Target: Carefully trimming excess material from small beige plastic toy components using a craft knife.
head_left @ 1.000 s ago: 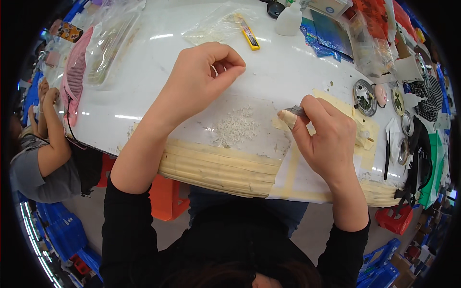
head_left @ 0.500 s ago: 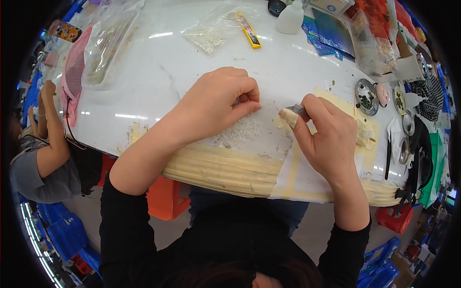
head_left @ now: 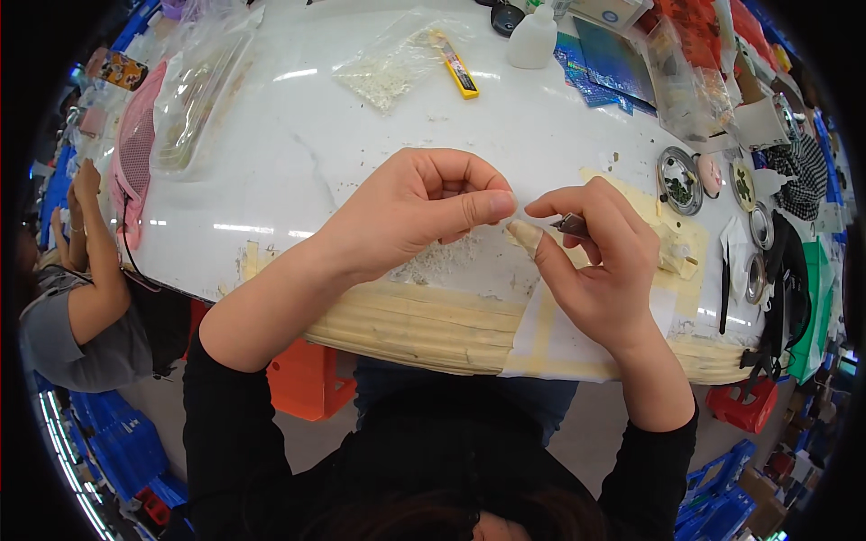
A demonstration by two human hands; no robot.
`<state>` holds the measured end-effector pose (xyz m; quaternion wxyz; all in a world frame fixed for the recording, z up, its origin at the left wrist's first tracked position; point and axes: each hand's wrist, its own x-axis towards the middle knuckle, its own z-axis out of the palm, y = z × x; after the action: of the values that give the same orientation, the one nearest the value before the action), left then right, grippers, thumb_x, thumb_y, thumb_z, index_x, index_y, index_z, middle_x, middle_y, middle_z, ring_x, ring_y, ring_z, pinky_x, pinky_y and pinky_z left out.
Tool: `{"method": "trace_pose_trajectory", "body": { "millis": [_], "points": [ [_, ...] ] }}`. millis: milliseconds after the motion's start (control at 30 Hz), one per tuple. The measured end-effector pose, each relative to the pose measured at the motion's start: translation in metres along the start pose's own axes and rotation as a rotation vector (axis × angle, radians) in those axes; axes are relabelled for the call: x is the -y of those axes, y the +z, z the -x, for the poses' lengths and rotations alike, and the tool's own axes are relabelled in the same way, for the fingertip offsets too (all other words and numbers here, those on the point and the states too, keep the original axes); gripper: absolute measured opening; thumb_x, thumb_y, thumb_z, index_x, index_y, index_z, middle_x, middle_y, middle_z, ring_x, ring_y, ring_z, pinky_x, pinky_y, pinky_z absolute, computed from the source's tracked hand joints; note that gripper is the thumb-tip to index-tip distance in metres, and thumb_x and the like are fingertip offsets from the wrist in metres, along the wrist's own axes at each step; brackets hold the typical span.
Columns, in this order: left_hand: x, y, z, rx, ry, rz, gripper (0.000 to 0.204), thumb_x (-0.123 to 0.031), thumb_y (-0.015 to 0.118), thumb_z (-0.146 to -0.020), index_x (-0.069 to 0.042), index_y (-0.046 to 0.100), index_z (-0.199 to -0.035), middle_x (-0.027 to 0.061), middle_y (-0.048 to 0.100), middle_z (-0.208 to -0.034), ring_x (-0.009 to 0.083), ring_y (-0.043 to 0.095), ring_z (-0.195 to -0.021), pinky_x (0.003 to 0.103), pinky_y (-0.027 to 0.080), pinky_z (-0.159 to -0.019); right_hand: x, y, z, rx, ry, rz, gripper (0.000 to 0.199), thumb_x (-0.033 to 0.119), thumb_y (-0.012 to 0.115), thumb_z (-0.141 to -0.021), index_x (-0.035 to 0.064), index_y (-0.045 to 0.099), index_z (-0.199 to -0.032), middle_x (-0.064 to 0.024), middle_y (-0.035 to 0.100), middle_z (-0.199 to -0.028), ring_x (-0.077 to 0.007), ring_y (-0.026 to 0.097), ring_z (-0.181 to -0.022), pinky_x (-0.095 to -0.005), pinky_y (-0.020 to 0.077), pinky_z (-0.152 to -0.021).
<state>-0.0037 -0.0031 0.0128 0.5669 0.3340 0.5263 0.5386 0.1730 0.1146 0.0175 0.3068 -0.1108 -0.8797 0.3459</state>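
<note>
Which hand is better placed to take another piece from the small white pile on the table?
Left, probably. The left hand hovers right above the pile of small white pieces, its thumb and forefinger pinched together. The right hand sits beside the pile and already holds a small metal tool in its grip.

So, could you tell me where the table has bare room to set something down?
Bare white top lies between the clear bag, the pink pouch and the left hand. The right side, round the metal dishes, is crowded.
</note>
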Motion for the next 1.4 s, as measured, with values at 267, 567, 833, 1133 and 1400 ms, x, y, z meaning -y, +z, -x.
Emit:
{"method": "trace_pose_trajectory", "body": {
  "millis": [267, 567, 833, 1133, 1400],
  "points": [
    [0.001, 0.003, 0.001, -0.004, 0.050, 0.017, 0.015, -0.018, 0.071, -0.090, -0.004, 0.066, -0.091, -0.0031, 0.060, -0.075, 0.0039, 0.046, -0.062, 0.019, 0.037, -0.055, 0.002, -0.001, 0.000, 0.022, 0.047, -0.096, 0.023, -0.008, 0.066, -0.072, 0.0027, 0.067, -0.091, -0.0066, 0.062, -0.081, -0.0149, 0.067, -0.072, -0.0250, 0.0543, -0.063],
    [-0.003, 0.008, 0.004, -0.019, 0.130, 0.019, 0.011, -0.009, 0.071, -0.088, -0.002, 0.068, -0.095, -0.0006, 0.064, -0.079, 0.0027, 0.053, -0.066, 0.018, 0.041, -0.057, 0.002, -0.001, -0.001, -0.019, -0.013, -0.062, 0.022, -0.007, 0.065, -0.068, 0.0025, 0.065, -0.088, -0.0060, 0.061, -0.078, -0.0146, 0.065, -0.069, -0.0247, 0.0526, -0.061],
    [0.009, 0.008, 0.005, -0.034, 0.382, -0.149, 0.013, 0.003, 0.069, -0.086, 0.002, 0.069, -0.099, 0.0042, 0.065, -0.089, 0.0061, 0.057, -0.073, 0.019, 0.044, -0.063, 0.003, -0.002, -0.002, -0.030, -0.023, -0.068, 0.023, -0.006, 0.064, -0.065, 0.0031, 0.065, -0.086, -0.0046, 0.059, -0.076, -0.0130, 0.061, -0.064, -0.0247, 0.0480, -0.056],
    [0.007, 0.008, 0.005, -0.192, 0.734, -0.636, 0.017, 0.009, 0.070, -0.079, -0.001, 0.070, -0.094, 0.0050, 0.064, -0.081, 0.0101, 0.057, -0.068, 0.023, 0.045, -0.061, 0.000, -0.002, -0.001, 0.008, -0.040, 0.310, 0.026, 0.017, 0.075, -0.073, 0.0061, 0.056, -0.086, -0.0057, 0.057, -0.071, -0.0205, 0.058, -0.061, -0.0305, 0.0432, -0.051],
    [0.008, 0.009, 0.004, -0.190, 0.774, -0.632, 0.018, 0.009, 0.071, -0.078, -0.001, 0.071, -0.093, 0.0052, 0.065, -0.080, 0.0107, 0.058, -0.068, 0.023, 0.045, -0.060, -0.006, 0.001, 0.004, 0.012, -0.035, 0.485, 0.026, 0.023, 0.075, -0.076, 0.0104, 0.053, -0.081, -0.0015, 0.053, -0.064, -0.0202, 0.056, -0.055, -0.0333, 0.0410, -0.045]
  ]
}}
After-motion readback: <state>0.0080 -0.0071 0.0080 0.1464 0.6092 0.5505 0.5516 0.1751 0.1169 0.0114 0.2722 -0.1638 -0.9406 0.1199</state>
